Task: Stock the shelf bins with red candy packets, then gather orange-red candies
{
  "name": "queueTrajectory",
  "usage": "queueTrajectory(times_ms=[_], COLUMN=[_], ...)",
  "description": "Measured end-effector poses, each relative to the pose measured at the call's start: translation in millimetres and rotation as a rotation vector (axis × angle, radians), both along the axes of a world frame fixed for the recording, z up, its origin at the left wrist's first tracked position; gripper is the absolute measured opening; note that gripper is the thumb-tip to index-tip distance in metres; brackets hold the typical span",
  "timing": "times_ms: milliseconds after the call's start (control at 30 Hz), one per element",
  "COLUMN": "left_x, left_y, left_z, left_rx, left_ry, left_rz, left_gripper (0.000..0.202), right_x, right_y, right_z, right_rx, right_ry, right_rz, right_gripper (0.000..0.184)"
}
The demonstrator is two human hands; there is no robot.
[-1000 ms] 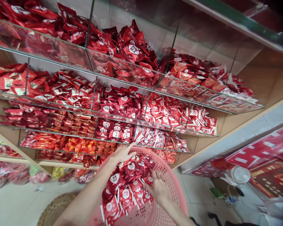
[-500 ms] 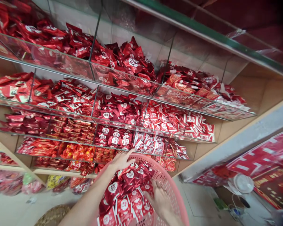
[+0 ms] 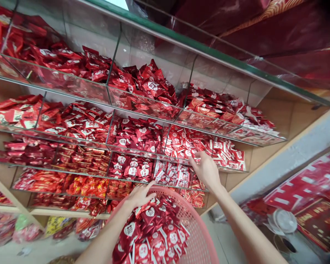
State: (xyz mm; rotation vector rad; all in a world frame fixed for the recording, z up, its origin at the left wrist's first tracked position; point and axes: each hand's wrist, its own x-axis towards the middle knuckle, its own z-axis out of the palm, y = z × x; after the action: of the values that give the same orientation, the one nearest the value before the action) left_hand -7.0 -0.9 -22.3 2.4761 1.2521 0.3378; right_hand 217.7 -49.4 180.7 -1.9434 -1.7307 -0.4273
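Observation:
A pink perforated plastic basket [image 3: 200, 223] stands below the shelves, heaped with dark red packets [image 3: 150, 212] and lighter red-and-white packets [image 3: 159, 244]. At the basket's far left rim is my left hand [image 3: 139, 195], holding it with the thumb on the inner side. My right hand [image 3: 206, 170] is at the glass front of a shelf compartment, close to small red-and-white packets [image 3: 178, 143]. Its thumb and forefinger are apart with nothing visible between them; the other fingers are partly hidden.
Tiered glass-fronted shelves [image 3: 143, 113] hold several compartments of red packets. A green-edged glass shelf [image 3: 187, 51] juts out above. Yellow and red bags [image 3: 57, 225] lie beneath. To the right are a pale wall edge [image 3: 253, 168] and a clear plastic container [image 3: 284, 220].
My right hand has left the packets inside the basket and moved up to the shelf front. My left hand stays on the rim. The view has shifted slightly.

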Motion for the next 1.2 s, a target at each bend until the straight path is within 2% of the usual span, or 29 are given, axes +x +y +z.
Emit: queueTrajectory(times_ms=[100,167,300,500,767,933,1067,1200], left_x=[0,0,0,0,0,2,2,3], left_y=[0,0,1,2,2,2,3,3], left_z=[-0.1,-0.5,-2.7,-3.5,-1.4,-0.5,-0.7,-2.0], left_rx=[-0.001,-0.001,-0.001,0.021,0.030,0.020,0.013,-0.022], left_ry=[0.004,0.010,-0.004,-0.003,0.006,0.033,0.026,-0.001], left_rz=[0.002,-0.003,-0.006,-0.009,-0.017,-0.007,-0.013,-0.005], left_gripper=[0.057,0.057,0.057,0.057,0.056,0.058,0.059,0.061], right_x=[3,1,-7,-2,0,1,10,18], right_y=[22,33,43,48,44,40,32,9], right_z=[9.0,11.2,13.8,17.2,17.0,19.8,28.4,35.2], right_rx=[-0.091,-0.153,-0.231,-0.337,-0.385,-0.323,-0.309,-0.268], right_ry=[-0.038,-0.073,-0.131,-0.071,-0.021,-0.006,0.003,0.042], right_rz=[-0.139,-0.183,-0.194,-0.178,-0.184,-0.174,-0.126,-0.027], right_gripper=[0.038,0.041,0.046,0.047,0.050,0.047,0.042,0.036])
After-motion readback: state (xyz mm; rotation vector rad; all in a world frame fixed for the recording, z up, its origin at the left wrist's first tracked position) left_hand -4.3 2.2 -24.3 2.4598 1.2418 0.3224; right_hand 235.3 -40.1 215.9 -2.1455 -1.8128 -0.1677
